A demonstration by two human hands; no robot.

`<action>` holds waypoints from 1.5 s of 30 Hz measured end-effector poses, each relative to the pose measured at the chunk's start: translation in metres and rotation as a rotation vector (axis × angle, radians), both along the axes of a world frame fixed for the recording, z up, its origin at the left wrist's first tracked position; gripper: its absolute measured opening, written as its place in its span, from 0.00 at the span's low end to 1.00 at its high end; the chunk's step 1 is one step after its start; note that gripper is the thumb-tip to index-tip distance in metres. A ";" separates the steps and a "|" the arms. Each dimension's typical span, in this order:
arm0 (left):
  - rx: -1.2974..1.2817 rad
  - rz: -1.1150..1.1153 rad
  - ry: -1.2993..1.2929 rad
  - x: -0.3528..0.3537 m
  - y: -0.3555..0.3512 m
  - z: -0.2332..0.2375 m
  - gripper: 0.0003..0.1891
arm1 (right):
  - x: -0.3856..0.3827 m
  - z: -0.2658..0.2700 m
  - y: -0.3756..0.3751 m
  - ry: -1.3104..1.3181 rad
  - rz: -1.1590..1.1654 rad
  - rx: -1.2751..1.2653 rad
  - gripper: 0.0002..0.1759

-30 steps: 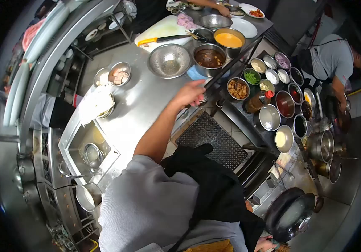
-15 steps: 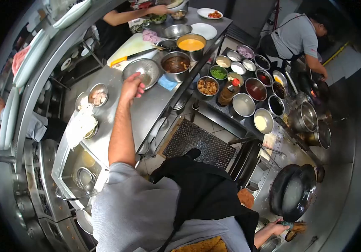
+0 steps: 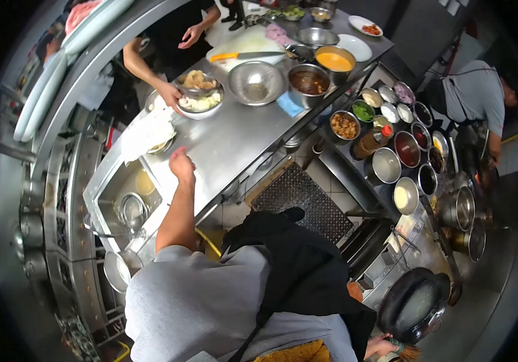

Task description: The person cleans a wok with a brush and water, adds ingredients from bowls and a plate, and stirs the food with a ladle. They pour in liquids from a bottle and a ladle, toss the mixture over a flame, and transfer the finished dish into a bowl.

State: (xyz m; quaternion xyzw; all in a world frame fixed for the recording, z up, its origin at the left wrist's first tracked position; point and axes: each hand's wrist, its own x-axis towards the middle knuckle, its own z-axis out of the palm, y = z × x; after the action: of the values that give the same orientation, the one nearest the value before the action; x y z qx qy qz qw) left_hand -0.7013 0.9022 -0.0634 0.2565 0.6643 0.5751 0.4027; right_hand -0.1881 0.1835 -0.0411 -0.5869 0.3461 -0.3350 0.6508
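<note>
My left hand [image 3: 181, 164] hovers over the steel table [image 3: 228, 142], its fingers curled in, and nothing shows in them. Beside it lies a white plastic bag [image 3: 147, 136], and a sink [image 3: 111, 187] is just below. At the lower right, my right hand [image 3: 381, 346] is wrapped around the handle of a wok brush [image 3: 408, 352], near the black wok [image 3: 413, 304]. The brush is partly cut off by the frame's bottom edge. Farther up the table stands a perforated steel colander [image 3: 256, 81], apart from my hands.
Across the table, a co-worker's hand [image 3: 167, 96] touches a bowl of pale food pieces [image 3: 201, 99]. A knife [image 3: 244, 55] lies on the cutting board. Pots of orange liquid [image 3: 335, 59] and brown sauce [image 3: 309, 81] stand nearby. Another person [image 3: 470, 90] works at the far right.
My left hand has drawn back from the colander toward the sink. The co-worker's hand now touches bowls on the table. My right hand still holds the brush, lower in view. The view has shifted.
</note>
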 end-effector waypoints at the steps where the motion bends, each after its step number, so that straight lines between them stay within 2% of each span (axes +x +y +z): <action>1: 0.060 0.081 0.054 -0.016 -0.004 -0.001 0.13 | 0.003 0.007 0.009 -0.017 0.005 0.039 0.32; 2: 0.063 0.181 0.002 -0.038 -0.004 -0.004 0.14 | 0.007 0.008 0.018 -0.032 0.009 0.085 0.31; 3: 0.016 0.234 -0.017 -0.063 -0.004 -0.005 0.21 | 0.011 0.005 0.020 -0.028 0.022 0.087 0.31; 5: 0.020 0.388 -0.301 -0.110 0.014 -0.023 0.31 | 0.021 0.001 0.016 -0.022 0.090 0.069 0.30; 7: 0.046 0.302 -0.410 -0.121 0.019 -0.017 0.38 | 0.025 0.008 0.024 -0.008 0.109 0.097 0.30; 9: 0.039 0.286 -0.444 -0.128 0.032 -0.018 0.39 | 0.027 0.014 0.030 -0.003 0.110 0.122 0.30; 11: 0.024 0.188 -0.495 -0.131 0.041 -0.020 0.37 | 0.028 0.019 0.028 0.021 0.080 0.152 0.30; 13: -0.027 0.204 -0.462 -0.135 0.041 -0.028 0.34 | 0.035 0.018 0.014 0.016 0.021 0.187 0.31; 15: -0.001 0.455 -0.401 -0.131 0.040 -0.039 0.31 | 0.030 0.021 0.007 0.014 0.049 0.198 0.29; 16: 0.036 0.397 -0.235 -0.119 0.036 -0.039 0.29 | 0.017 0.028 0.011 -0.036 0.124 0.175 0.27; 17: 0.031 0.382 -0.131 -0.076 0.026 -0.005 0.26 | 0.012 0.026 0.013 -0.038 0.105 0.180 0.27; 18: 0.111 0.152 -0.282 -0.041 0.018 0.037 0.25 | 0.010 0.027 0.011 -0.036 0.101 0.149 0.26; 19: 0.179 -0.073 -0.428 -0.025 0.009 0.059 0.24 | 0.007 0.030 0.007 -0.030 0.102 0.109 0.26; 21: 0.099 -0.020 -0.010 -0.025 0.035 0.053 0.24 | 0.005 0.033 0.013 -0.037 0.078 0.107 0.25; 22: 0.086 -0.119 0.358 -0.048 0.065 0.013 0.23 | 0.000 0.035 0.017 -0.067 0.094 0.086 0.25; 23: 0.076 -0.216 0.725 -0.080 0.095 -0.048 0.22 | -0.004 0.035 0.020 -0.098 0.109 0.068 0.24; 24: -0.021 -0.277 1.185 -0.096 0.110 -0.088 0.21 | -0.008 0.034 0.021 -0.108 0.125 0.080 0.24; 25: -0.145 -0.232 0.410 -0.065 0.086 -0.068 0.19 | -0.011 0.029 0.017 -0.107 0.112 0.087 0.24; 27: -0.383 -0.316 0.204 -0.019 0.049 -0.017 0.18 | -0.013 0.020 0.007 -0.111 0.168 0.078 0.23; 30: -0.376 -0.348 0.211 -0.003 0.039 -0.013 0.18 | -0.018 0.026 0.004 -0.073 0.082 0.082 0.22; 31: -0.373 -0.352 0.212 -0.014 0.047 -0.030 0.18 | -0.019 0.025 0.003 -0.054 0.062 0.076 0.22; 33: 0.102 -0.121 0.987 -0.041 0.074 -0.077 0.17 | -0.020 0.020 -0.009 -0.078 0.107 0.050 0.22; 34: 0.064 -0.065 1.089 -0.007 0.049 -0.025 0.18 | -0.022 0.018 -0.017 -0.101 0.156 0.019 0.22; 36: 0.073 -0.142 1.036 0.011 0.043 0.004 0.17 | -0.024 0.026 -0.012 0.025 0.083 -0.091 0.23; 37: 0.387 -0.056 1.068 0.011 0.047 -0.013 0.16 | -0.029 0.033 -0.005 0.045 0.143 -0.095 0.22; 38: 0.517 -0.120 0.872 0.044 0.031 0.017 0.13 | -0.034 0.042 0.004 0.061 0.167 -0.098 0.22; 39: 0.500 -0.208 0.780 0.077 0.019 0.028 0.11 | -0.040 0.050 0.019 0.080 0.138 -0.077 0.21; 40: 0.537 -0.448 0.701 0.114 0.001 0.028 0.11 | -0.041 0.049 0.028 0.012 0.087 -0.024 0.19; 41: 0.572 -0.693 0.618 0.153 -0.015 0.026 0.10 | -0.040 0.048 0.041 -0.042 0.122 -0.136 0.19; 42: 0.530 -0.979 0.494 0.200 -0.046 0.023 0.10 | -0.034 0.015 0.033 -0.168 0.203 -0.093 0.22; 43: 0.472 -1.251 0.383 0.247 -0.093 0.026 0.09 | -0.039 0.020 0.056 -0.185 0.215 -0.111 0.28; 44: 0.242 -1.515 0.285 0.292 -0.156 0.058 0.09 | -0.052 0.059 0.097 -0.132 0.224 -0.113 0.32; 45: 0.183 -1.790 0.118 0.332 -0.205 0.063 0.11 | -0.049 0.034 0.095 -0.050 0.290 -0.351 0.36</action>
State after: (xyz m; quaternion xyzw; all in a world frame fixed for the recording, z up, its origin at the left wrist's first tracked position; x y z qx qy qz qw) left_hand -0.3696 0.6970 0.0000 0.7379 0.1874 0.0831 0.6430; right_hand -0.2374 0.2789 -0.0073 -0.7262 0.1785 -0.3073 0.5885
